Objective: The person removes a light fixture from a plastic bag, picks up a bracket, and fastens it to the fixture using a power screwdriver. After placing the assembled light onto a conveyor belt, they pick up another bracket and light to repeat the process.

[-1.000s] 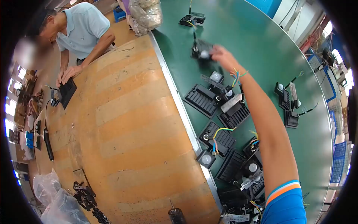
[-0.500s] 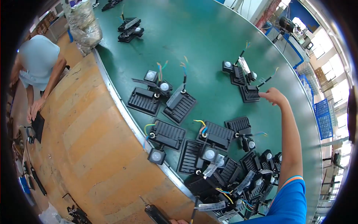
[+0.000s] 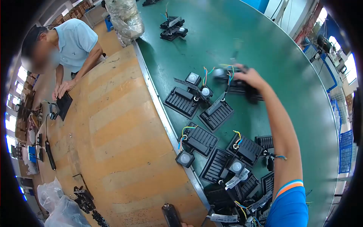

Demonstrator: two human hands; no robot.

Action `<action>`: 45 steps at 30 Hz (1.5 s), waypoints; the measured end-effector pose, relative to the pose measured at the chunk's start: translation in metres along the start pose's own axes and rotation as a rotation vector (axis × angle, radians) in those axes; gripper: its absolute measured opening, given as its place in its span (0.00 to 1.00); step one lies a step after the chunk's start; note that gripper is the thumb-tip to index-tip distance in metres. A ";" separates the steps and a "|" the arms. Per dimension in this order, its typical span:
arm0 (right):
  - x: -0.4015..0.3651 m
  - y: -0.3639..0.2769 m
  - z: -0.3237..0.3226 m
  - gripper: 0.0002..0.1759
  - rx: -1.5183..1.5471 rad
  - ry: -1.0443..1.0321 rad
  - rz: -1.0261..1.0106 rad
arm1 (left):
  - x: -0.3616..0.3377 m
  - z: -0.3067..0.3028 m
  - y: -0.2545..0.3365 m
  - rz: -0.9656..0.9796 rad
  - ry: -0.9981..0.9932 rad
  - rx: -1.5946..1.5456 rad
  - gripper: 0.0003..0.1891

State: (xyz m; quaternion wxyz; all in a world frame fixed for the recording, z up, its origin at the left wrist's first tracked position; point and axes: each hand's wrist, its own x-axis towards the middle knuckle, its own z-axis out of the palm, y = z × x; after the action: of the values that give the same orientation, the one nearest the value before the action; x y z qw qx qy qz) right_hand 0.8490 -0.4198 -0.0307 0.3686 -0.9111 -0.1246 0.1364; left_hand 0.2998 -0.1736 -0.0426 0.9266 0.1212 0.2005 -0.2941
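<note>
On the green surface [image 3: 204,49], my right hand [image 3: 247,77] is closed on a black lamp [image 3: 242,87] with a round sensor, blurred by motion. Just left of it lie other black finned lamps [image 3: 217,113] with coloured wires. Only a bit of my left hand [image 3: 185,225] shows at the bottom edge, beside a black electric screwdriver [image 3: 171,215]; its fingers are mostly hidden.
Across the wooden table [image 3: 124,125], a person in a light blue shirt [image 3: 75,41] handles a black plate [image 3: 64,105]. A pile of lamps [image 3: 245,189] lies at bottom right. Plastic bags [image 3: 62,206] and a wrapped bundle [image 3: 124,19] stand near the edges.
My right hand has moved left over the green surface, and the lamps from the right side have moved with it. The view has shifted left. The screwdriver now stands more upright.
</note>
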 end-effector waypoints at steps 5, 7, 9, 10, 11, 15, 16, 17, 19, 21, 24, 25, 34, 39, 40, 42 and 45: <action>0.000 -0.076 0.096 0.47 0.114 0.228 -0.351 | -0.002 -0.003 0.001 0.015 0.043 0.063 0.20; -0.044 -0.104 0.064 0.44 0.008 0.178 -0.399 | -0.002 -0.005 0.007 -0.036 -0.020 0.137 0.20; -0.093 -0.092 0.021 0.36 -0.174 0.054 -0.567 | 0.003 -0.006 0.012 -0.077 -0.106 0.152 0.18; -0.142 -0.092 -0.003 0.33 -0.210 0.010 -0.487 | 0.003 -0.022 0.008 -0.104 -0.165 0.128 0.17; -0.192 -0.100 -0.033 0.31 -0.244 -0.029 -0.415 | 0.001 -0.018 0.007 -0.183 -0.172 0.120 0.17; -0.399 -0.050 -0.119 0.19 -0.099 0.446 -0.109 | 0.008 -0.016 0.007 -0.118 -0.229 0.041 0.18; -0.454 -0.015 -0.128 0.18 0.019 0.701 -0.055 | 0.008 -0.017 0.007 -0.092 -0.239 0.034 0.17; -0.512 0.019 -0.131 0.19 0.002 0.929 0.035 | 0.007 -0.016 0.006 -0.125 -0.240 0.027 0.17; -0.632 0.102 -0.106 0.20 0.079 1.323 0.258 | 0.008 -0.013 0.004 -0.033 -0.251 0.104 0.16; -0.726 0.139 -0.041 0.25 0.199 1.427 0.723 | 0.006 -0.011 0.003 -0.034 -0.242 0.137 0.16; -0.783 0.198 0.064 0.29 0.112 1.354 0.706 | 0.006 -0.011 0.002 -0.020 -0.252 0.125 0.16; -0.757 0.194 0.073 0.30 0.156 1.352 0.636 | 0.007 -0.008 0.001 -0.008 -0.246 0.141 0.16; -0.503 0.131 0.056 0.24 0.671 1.078 0.097 | 0.006 -0.016 0.002 -0.039 -0.228 0.107 0.15; -0.422 0.138 0.060 0.24 0.617 0.999 0.094 | 0.006 -0.019 0.003 -0.092 -0.251 0.089 0.15; -0.404 0.129 0.058 0.23 0.590 0.964 0.072 | 0.007 -0.019 0.003 -0.089 -0.259 0.094 0.16; -0.373 0.112 0.061 0.22 0.420 0.886 0.044 | 0.007 -0.019 0.002 -0.084 -0.258 0.099 0.16; -0.338 0.089 0.073 0.24 0.161 0.816 0.018 | 0.007 -0.019 0.002 -0.079 -0.247 0.100 0.16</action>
State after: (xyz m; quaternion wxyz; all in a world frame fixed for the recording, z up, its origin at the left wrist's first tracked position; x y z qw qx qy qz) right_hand 0.5208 -0.5459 -0.0910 0.4566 -0.8597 0.0506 -0.2235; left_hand 0.3004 -0.1684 -0.0625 0.9249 0.1219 0.0745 -0.3525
